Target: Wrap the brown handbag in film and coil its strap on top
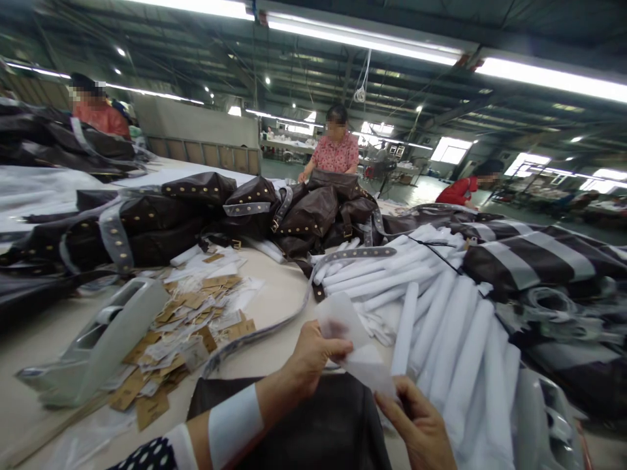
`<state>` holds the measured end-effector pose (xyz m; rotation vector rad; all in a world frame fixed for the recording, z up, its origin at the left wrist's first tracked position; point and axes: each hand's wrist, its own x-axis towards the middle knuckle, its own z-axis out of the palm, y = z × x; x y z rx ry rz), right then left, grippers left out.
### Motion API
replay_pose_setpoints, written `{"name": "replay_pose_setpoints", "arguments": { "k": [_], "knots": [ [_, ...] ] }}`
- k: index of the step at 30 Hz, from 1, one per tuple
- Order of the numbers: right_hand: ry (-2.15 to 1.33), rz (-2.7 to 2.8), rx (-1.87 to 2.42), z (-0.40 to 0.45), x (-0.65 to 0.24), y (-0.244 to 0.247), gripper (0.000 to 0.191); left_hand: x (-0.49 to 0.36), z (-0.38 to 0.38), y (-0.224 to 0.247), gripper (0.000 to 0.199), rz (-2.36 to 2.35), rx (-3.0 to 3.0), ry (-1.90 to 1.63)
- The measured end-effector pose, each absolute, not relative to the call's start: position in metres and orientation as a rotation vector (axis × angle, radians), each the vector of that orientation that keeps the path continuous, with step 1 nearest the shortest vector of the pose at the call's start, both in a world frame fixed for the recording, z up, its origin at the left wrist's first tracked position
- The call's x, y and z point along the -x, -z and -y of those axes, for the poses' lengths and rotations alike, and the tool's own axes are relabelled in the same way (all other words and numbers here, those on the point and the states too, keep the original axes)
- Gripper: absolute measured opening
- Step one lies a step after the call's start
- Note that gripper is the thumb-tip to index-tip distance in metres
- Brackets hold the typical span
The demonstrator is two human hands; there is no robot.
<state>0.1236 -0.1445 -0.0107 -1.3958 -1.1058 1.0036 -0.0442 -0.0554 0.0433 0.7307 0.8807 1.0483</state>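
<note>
In the head view my left hand [313,356] pinches a thin, translucent white sheet [367,365] between thumb and fingers. The sheet looks folded or doubled, with one part standing up behind my left fingers; I cannot tell whether it is one piece or two. My right hand [416,418] grips its lower right corner. Beneath both hands lies a dark brown leather bag [313,431], partly hidden by my left forearm. A white band wraps that forearm. Right of the sheet is a pile of white rolls [450,339].
Brown tags [186,326] in small clear bags lie left, beside a pale tape dispenser [108,339]. Another dispenser-like object [543,411] stands right. Studded brown bags [308,215] are heaped across the table [274,281]. A co-worker [336,150] stands behind them; others are farther off.
</note>
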Motion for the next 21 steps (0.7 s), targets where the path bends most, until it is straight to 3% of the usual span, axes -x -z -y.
{"name": "replay_pose_setpoints", "arguments": {
  "k": [4,10,15,21],
  "knots": [
    [-0.880,1.112,1.388,0.140,-0.117,-0.002,0.029,0.043,0.050,-0.041,0.039,-0.945,-0.554,-1.105],
    [-0.967,0.898,1.393,0.135,-0.101,0.002,0.032,0.043,0.048,-0.040,0.047,-0.924,-0.436,-1.117],
    [-1.196,0.762,1.209,0.134,-0.099,0.001,0.047,0.045,0.046,-0.034,0.046,-0.911,-0.420,-1.166],
    [-1.074,0.751,1.369,0.135,-0.102,-0.001,0.033,0.047,0.043,-0.029,0.047,-0.930,-0.427,-1.167]
  ]
}}
